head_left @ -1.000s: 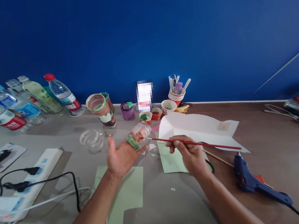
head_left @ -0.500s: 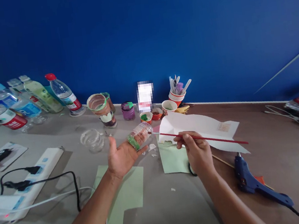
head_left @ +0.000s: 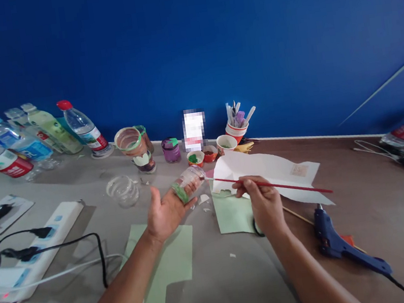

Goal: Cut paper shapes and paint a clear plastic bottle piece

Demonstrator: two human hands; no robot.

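Observation:
My left hand (head_left: 165,212) is palm up with a small clear plastic bottle piece (head_left: 189,182) slid over its fingers; a green band rings the piece near my knuckles. My right hand (head_left: 263,202) pinches a long thin red paintbrush (head_left: 277,185), whose tip points left and nearly touches the bottle piece's open end. Beyond the brush tip stand small paint cups (head_left: 200,157), one with green paint and one with red. A folded white sheet (head_left: 267,170) lies behind my right hand, and a pale green paper (head_left: 232,214) lies under it.
Several water bottles (head_left: 83,129) line the back left. A taped clear cup (head_left: 132,143), a purple jar (head_left: 171,149), a tool cup (head_left: 238,126), a cut bottle base (head_left: 123,189), a power strip with cords (head_left: 32,248), a second green paper (head_left: 168,265) and a blue glue gun (head_left: 343,247) lie around.
My right hand has moved away from me and slightly right with the brush, whose tip now lies closer to the bottle piece's open end. My left hand has barely moved.

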